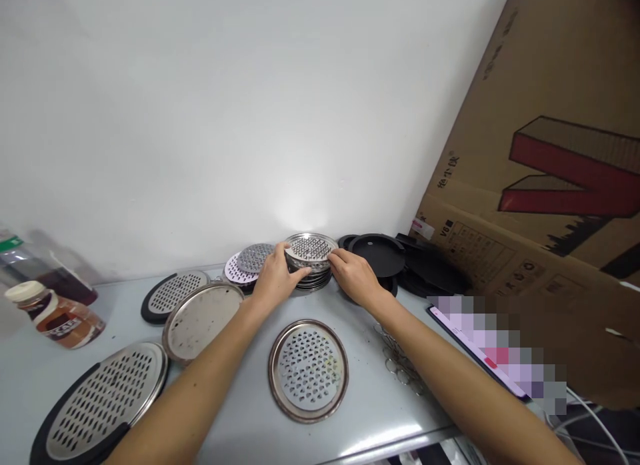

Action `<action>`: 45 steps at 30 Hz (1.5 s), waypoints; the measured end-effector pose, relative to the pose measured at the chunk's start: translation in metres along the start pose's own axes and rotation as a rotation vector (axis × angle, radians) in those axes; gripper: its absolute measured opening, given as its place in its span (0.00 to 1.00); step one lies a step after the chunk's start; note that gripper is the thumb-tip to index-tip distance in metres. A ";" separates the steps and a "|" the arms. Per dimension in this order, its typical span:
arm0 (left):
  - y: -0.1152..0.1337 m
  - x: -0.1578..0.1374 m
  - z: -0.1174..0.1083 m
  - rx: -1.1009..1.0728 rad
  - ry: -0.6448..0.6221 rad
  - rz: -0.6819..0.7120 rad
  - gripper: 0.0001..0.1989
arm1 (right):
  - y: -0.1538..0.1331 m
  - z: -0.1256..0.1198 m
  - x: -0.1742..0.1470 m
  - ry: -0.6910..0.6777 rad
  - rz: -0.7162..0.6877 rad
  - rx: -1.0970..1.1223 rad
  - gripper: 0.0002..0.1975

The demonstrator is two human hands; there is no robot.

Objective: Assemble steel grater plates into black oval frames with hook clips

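Note:
By the wall, my left hand [277,277] and my right hand [354,276] grip opposite edges of a round metal grater disc [311,247]. It lies level at the top of a stack of round metal discs [313,282]; whether it rests on them or is slightly raised, I cannot tell. Just left of my left hand, a grey perforated disc [255,257] overlaps a pale pink one [237,267]. Nearer to me lies another grater disc [309,370] with a brownish rim. A plain round metal plate [203,325] is partly hidden by my left forearm.
Black-edged graters [103,399] lie at left, near a brown-labelled jar [65,321] and a dark bottle [47,271]. Black round plates [377,253], metal rings [393,365] and a lit screen device [475,348] are at right, before a large cardboard box [500,251].

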State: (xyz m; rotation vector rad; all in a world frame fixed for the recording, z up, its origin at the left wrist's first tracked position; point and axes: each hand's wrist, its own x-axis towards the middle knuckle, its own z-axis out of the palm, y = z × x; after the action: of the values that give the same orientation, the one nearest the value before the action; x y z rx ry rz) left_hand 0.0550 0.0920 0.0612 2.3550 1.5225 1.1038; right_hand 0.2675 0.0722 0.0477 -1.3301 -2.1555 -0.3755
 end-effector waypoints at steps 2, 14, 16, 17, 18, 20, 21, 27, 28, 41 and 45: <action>0.000 -0.004 0.004 0.014 0.025 -0.005 0.38 | 0.004 0.004 -0.005 0.050 0.007 0.011 0.11; 0.008 -0.023 0.009 0.049 0.180 0.126 0.12 | 0.013 0.010 -0.004 0.356 0.071 0.141 0.08; 0.011 -0.027 0.006 0.038 0.195 0.130 0.12 | 0.012 0.001 0.003 0.436 0.108 0.175 0.08; 0.014 -0.029 0.002 0.035 0.204 0.131 0.13 | 0.010 -0.008 0.005 0.474 0.121 0.183 0.07; 0.017 -0.033 -0.004 0.024 0.215 0.129 0.14 | 0.006 -0.020 0.006 0.517 0.145 0.197 0.07; 0.024 -0.045 -0.022 -0.053 0.238 0.095 0.17 | -0.007 -0.049 -0.001 0.598 0.236 0.267 0.07; 0.027 -0.055 -0.034 -0.119 0.235 0.058 0.19 | -0.015 -0.064 -0.010 0.633 0.349 0.409 0.08; 0.018 -0.148 -0.082 -0.294 -0.154 -0.247 0.31 | -0.054 -0.095 -0.107 0.083 0.933 1.206 0.17; 0.012 -0.164 -0.082 -0.256 -0.221 -0.256 0.36 | -0.056 -0.089 -0.120 -0.001 1.035 1.288 0.18; -0.006 -0.196 -0.053 -0.047 -0.401 -0.127 0.59 | -0.068 -0.025 -0.111 -0.371 1.105 1.428 0.29; -0.011 -0.199 -0.050 -0.039 -0.368 -0.102 0.57 | -0.073 -0.021 -0.111 -0.431 1.032 1.377 0.27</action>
State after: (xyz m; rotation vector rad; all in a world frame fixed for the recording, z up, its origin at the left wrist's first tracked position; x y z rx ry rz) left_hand -0.0295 -0.0816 -0.0088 2.2655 1.4503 0.6267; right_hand 0.2475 -0.0528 0.0013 -1.3513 -1.0758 1.5731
